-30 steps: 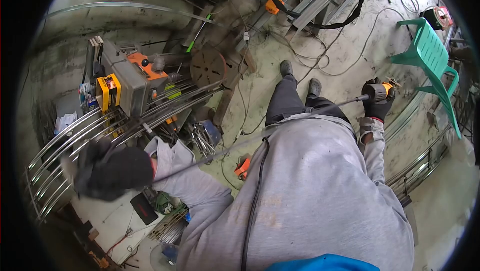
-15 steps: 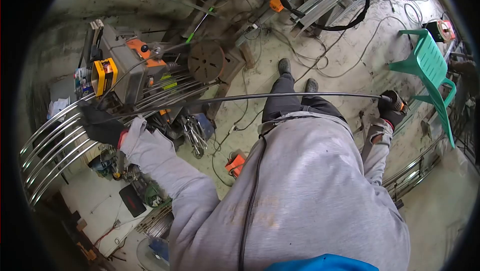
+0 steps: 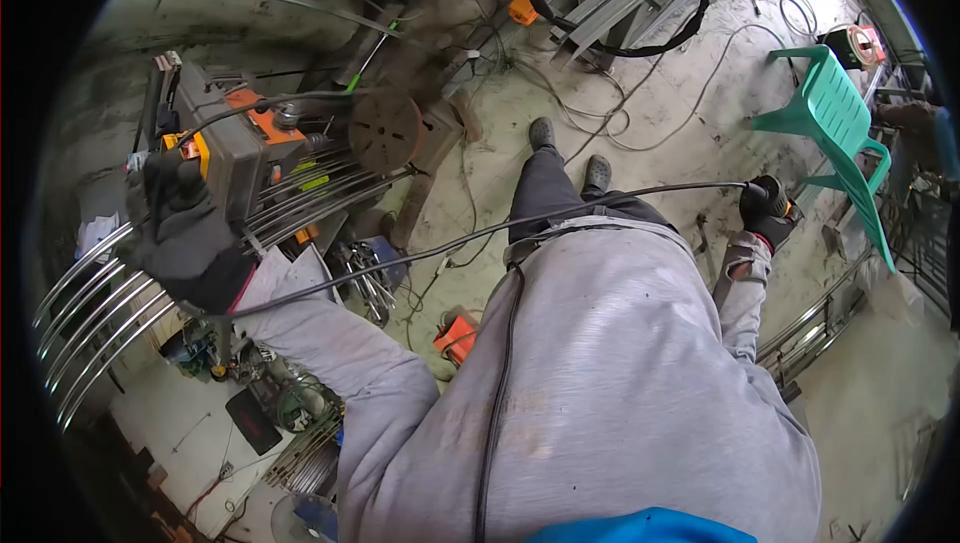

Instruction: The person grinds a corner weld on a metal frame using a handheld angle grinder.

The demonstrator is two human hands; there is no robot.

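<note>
My left hand, in a dark work glove with red trim, is raised at the left beside the grey machine. Its fingers are curled round a black power cord, which slants down past the wrist and crosses in front of my body. Another stretch of the cord arches from the fingers toward the round slotted metal disc. At the right, my right hand, also gloved, grips a black and orange corded power tool. The cord enters this tool; its working end is hidden.
Shiny metal tubes lie at the left, passing under the machine. A green plastic chair stands at the right. Loose cables cross the floor ahead of my feet. A metal frame lies beyond, and an orange object is near my left side.
My left hand has risen and turned, and the cord now sags lower by its wrist and arches above it. My right hand still holds the power tool. The view has shifted slightly.
</note>
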